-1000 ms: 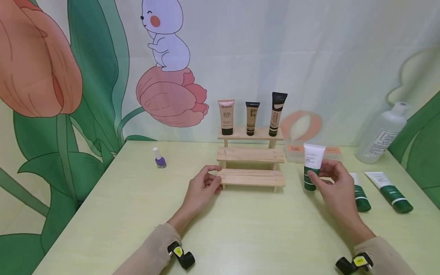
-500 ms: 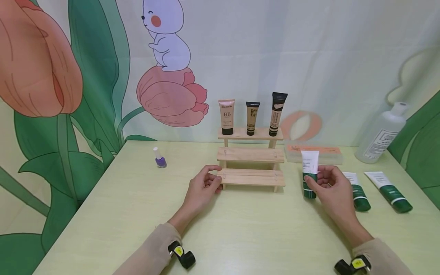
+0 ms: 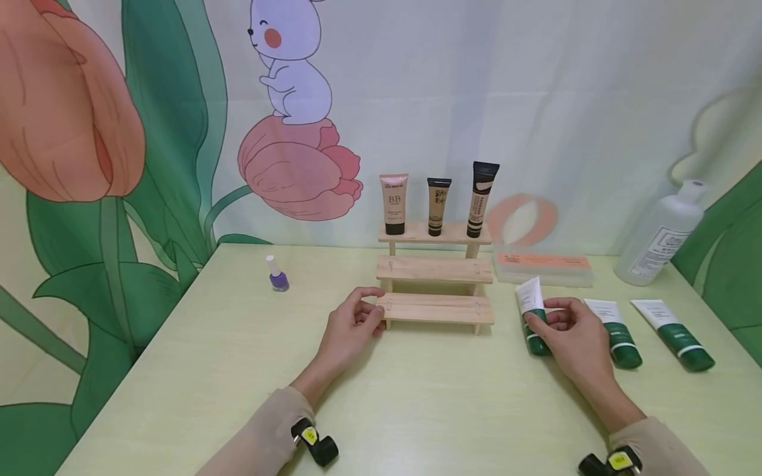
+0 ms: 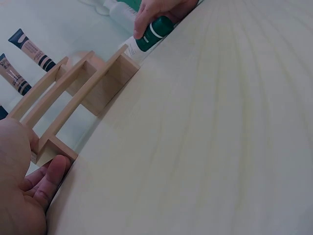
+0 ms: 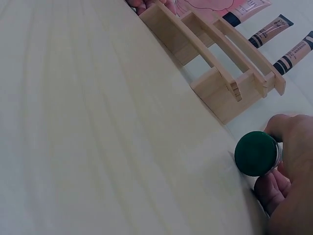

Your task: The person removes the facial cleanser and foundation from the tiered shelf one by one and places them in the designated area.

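I'm seeing a table [image 3: 440, 396] under the rack [image 3: 434, 268], curtain [image 3: 428, 86] behind. Left hand [image 3: 349, 326] is gripping the rack; rightward, right hand [image 3: 579, 339] is pinching 1 green-and-white tube [image 3: 530, 303].

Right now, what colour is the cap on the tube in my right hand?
Dark green; the cap shows best from the right wrist.

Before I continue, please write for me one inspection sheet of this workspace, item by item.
Surface: pale table.
Job's things: wooden stand, three upright tubes on top; tilted green-and-white tube; two matching tubes lying at right.
Clutter: purple polish bottle at left; flat box and white bottle at back right.
Grips: left grip holds the stand's left end; right grip holds the tilted tube.
Cables: nothing seen.
Surroundings: curtain printed with flowers and a rabbit.
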`<state>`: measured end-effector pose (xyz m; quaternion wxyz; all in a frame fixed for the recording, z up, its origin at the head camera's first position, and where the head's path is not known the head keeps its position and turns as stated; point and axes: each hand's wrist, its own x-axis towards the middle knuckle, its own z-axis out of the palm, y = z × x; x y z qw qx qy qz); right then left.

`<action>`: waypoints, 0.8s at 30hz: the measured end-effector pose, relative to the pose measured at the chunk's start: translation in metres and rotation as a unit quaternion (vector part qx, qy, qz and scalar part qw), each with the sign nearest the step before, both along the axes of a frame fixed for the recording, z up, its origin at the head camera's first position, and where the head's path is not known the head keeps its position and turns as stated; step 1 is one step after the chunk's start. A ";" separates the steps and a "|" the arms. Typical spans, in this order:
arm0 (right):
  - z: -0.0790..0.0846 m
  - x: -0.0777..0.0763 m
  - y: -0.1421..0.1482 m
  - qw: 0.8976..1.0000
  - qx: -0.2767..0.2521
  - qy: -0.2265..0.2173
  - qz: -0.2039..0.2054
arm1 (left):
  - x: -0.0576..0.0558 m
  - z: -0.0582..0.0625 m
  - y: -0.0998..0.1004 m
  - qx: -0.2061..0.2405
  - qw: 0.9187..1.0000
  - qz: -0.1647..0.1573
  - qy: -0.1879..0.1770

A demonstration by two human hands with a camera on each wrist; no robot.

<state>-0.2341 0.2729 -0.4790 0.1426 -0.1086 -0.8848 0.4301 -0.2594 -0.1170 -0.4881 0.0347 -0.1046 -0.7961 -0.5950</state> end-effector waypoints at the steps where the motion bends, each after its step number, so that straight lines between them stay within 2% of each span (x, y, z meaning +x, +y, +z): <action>1: -0.001 0.000 0.001 1.000 0.003 -0.001 0.001 | 0.000 0.000 0.000 -0.002 1.000 0.000 0.001; 14: -0.002 0.000 0.002 1.000 0.019 0.017 0.003 | 0.000 0.000 0.003 0.001 1.000 0.002 -0.001; 20: -0.002 0.002 0.002 0.999 0.029 0.033 -0.018 | -0.001 -0.001 0.004 0.001 1.000 -0.005 -0.002; 24: -0.001 -0.001 0.000 0.998 0.029 0.049 -0.020 | 0.000 0.001 0.002 -0.001 1.000 0.002 0.000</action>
